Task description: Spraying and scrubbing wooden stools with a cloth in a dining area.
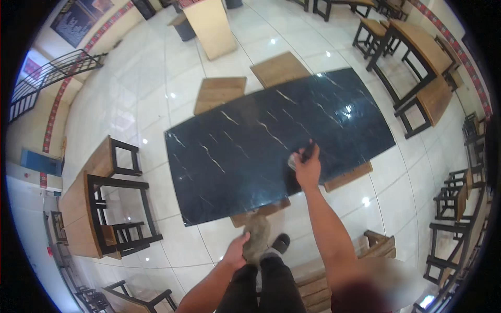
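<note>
My left hand (236, 252) grips a crumpled grey-brown cloth (258, 234), which hangs just off the near edge of the table, above my legs. My right hand (308, 172) is over the near right part of a tabletop (219, 156) with a glossy black marble pattern and pale veins. Its fingers close around a dark object (308, 152) with a pale, clear-looking end, possibly a spray bottle; the hand hides much of it. Whether that object touches the tabletop, I cannot tell.
Wooden stools (221, 94) are tucked along both long sides of the table. Wooden tables with black frames stand at left (76, 219) and right (424, 43). A cream pillar (211, 29) rises beyond. Behind my legs is a slatted wooden bench (315, 293) on white floor tiles.
</note>
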Motion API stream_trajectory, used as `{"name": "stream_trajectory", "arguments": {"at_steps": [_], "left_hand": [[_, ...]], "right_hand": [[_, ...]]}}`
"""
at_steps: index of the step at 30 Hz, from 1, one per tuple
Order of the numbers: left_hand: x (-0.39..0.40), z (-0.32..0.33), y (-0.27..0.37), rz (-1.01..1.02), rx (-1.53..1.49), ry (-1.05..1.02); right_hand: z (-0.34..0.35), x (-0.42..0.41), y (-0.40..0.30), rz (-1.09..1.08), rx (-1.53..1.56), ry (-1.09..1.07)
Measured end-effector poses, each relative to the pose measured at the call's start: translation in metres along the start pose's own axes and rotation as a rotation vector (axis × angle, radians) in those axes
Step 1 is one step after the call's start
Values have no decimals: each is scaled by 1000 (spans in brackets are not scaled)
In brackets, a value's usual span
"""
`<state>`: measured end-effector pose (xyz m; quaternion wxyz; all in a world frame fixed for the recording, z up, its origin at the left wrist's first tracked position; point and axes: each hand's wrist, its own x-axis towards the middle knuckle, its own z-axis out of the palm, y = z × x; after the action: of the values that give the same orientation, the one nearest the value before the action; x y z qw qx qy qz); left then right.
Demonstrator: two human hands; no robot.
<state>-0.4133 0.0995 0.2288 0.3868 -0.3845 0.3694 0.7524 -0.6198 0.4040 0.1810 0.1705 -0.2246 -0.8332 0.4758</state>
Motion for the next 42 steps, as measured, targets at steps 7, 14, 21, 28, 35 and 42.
{"name": "stream_trajectory", "arguments": {"at_steps": [7, 14, 21, 28, 35, 42], "left_hand": [[-114, -137, 0, 236, 507, 240], [-262, -174, 94, 533, -29, 234], [-383, -246, 189, 702, -352, -229], [-427, -329, 238, 753, -956, -722], [-460, -378, 258, 839, -856, -680], [-387, -423, 311, 621, -714, -483]], "right_hand": [[-64, -127, -99, -89, 251, -390], [-79, -273, -135, 121, 205, -352], [17, -374, -242, -176, 86, -369], [98, -448, -348, -195, 198, -547], [152, -446, -379, -278, 50, -669], [248, -391, -390, -313, 64, -676]]}}
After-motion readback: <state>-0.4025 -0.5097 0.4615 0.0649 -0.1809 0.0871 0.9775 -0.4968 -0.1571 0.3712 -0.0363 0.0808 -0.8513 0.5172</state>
